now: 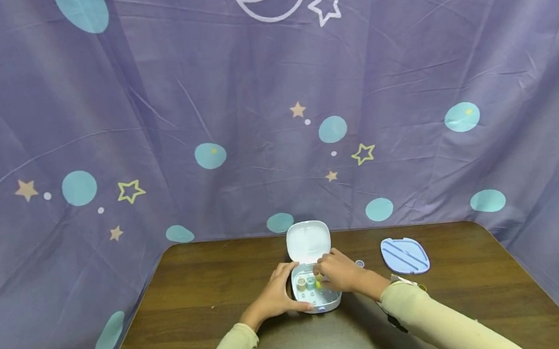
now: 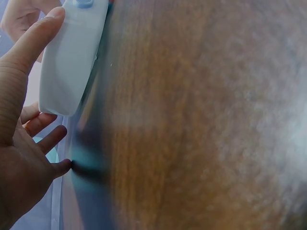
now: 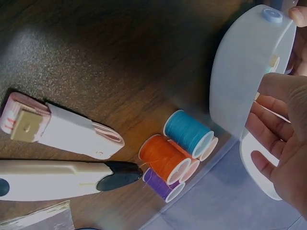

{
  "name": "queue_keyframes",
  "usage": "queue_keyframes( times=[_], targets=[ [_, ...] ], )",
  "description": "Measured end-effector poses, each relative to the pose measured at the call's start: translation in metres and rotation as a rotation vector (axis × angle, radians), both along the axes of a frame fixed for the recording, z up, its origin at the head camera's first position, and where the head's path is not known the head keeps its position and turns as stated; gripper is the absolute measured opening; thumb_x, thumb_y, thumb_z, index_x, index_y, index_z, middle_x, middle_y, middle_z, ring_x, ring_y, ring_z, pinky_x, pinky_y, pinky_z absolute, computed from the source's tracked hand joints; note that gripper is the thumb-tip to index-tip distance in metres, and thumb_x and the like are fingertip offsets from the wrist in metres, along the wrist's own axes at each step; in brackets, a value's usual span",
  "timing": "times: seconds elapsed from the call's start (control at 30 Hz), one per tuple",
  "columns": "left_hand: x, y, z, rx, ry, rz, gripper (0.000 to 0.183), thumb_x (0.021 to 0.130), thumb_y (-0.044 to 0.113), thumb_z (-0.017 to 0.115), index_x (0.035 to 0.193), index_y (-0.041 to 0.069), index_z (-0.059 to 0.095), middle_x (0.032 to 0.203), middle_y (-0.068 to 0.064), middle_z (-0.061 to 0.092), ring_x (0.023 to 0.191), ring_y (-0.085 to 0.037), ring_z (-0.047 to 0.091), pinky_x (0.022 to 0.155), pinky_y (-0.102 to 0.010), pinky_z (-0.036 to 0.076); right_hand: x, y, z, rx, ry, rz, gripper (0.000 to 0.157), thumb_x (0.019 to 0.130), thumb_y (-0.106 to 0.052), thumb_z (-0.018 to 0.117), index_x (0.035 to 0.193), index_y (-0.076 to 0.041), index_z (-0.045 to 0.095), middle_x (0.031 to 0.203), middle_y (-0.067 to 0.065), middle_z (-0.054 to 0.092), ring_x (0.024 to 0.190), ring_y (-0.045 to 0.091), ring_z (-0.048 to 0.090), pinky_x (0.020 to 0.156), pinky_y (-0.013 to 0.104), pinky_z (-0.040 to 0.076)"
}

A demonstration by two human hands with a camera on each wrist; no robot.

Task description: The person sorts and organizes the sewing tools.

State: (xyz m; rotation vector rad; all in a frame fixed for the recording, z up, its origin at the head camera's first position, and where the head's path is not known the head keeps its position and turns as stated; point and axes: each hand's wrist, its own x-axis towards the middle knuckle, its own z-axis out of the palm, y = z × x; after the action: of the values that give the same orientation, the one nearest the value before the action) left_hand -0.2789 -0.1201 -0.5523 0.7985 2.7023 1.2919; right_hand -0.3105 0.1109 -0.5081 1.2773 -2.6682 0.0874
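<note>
A small white sewing box point(image 1: 324, 308) stands on the table with its lid point(image 1: 309, 242) raised at the back. My left hand point(image 1: 276, 295) grips the box's left side, thumb along the front wall and fingers toward the back. My right hand point(image 1: 342, 272) reaches over the right side into the box, its fingertips pinching a yellow thread spool point(image 1: 318, 281); the grip is partly hidden. Beside that spool stand a teal spool point(image 1: 311, 283) and a tan spool point(image 1: 301, 285), with small pegs in front. A blue button point(image 3: 272, 16) marks the front wall.
On the right lies a light blue tray point(image 1: 404, 256). Near the box are blue point(image 3: 186, 132), orange point(image 3: 163, 158) and purple point(image 3: 157, 184) thread spools, a folded tape measure point(image 3: 72, 125), a white tool with a black end point(image 3: 57, 179) and a clear plastic bag point(image 3: 41, 218).
</note>
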Motion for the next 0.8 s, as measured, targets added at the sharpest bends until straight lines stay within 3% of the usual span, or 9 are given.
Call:
queue_keyframes(
  times=[0.27,0.47,0.63,0.8],
  targets=[
    [-0.002,0.001,-0.005,-0.013,0.008,0.008,0.110,0.067,0.042,0.096,0.153,0.004,0.039,0.141,-0.014,0.047,0.131,-0.028,0.046,0.110,-0.055,0.041,0.002,0.006,-0.002,-0.030,0.072,0.006,0.025,0.080,-0.030,0.080,0.099,-0.014,0.075,0.090,-0.002,0.072,0.083,0.015,0.064,0.080,0.037,0.045],
    [-0.001,0.000,-0.004,-0.005,-0.002,0.011,0.110,0.067,0.042,0.095,0.153,0.004,0.038,0.143,-0.015,0.046,0.133,-0.030,0.045,0.111,-0.057,0.040,0.005,0.010,-0.003,-0.100,0.238,0.063,0.030,0.083,-0.040,0.077,0.100,-0.015,0.074,0.089,-0.004,0.068,0.082,0.015,0.060,0.080,0.036,0.044],
    [-0.001,0.000,-0.003,-0.007,0.008,0.005,0.109,0.068,0.042,0.095,0.153,0.004,0.039,0.142,-0.016,0.047,0.132,-0.031,0.046,0.110,-0.057,0.040,0.007,0.016,-0.001,-0.184,0.376,0.085,0.029,0.082,-0.040,0.078,0.098,-0.017,0.072,0.089,-0.003,0.064,0.082,0.016,0.058,0.080,0.037,0.045],
    [-0.001,0.001,-0.003,-0.003,0.008,0.005,0.110,0.068,0.043,0.095,0.153,0.005,0.038,0.142,-0.015,0.047,0.131,-0.031,0.046,0.110,-0.056,0.040,0.007,0.027,0.002,-0.228,0.401,0.079,0.030,0.083,-0.038,0.076,0.102,-0.015,0.068,0.093,-0.001,0.060,0.086,0.018,0.056,0.082,0.038,0.045]
  ],
)
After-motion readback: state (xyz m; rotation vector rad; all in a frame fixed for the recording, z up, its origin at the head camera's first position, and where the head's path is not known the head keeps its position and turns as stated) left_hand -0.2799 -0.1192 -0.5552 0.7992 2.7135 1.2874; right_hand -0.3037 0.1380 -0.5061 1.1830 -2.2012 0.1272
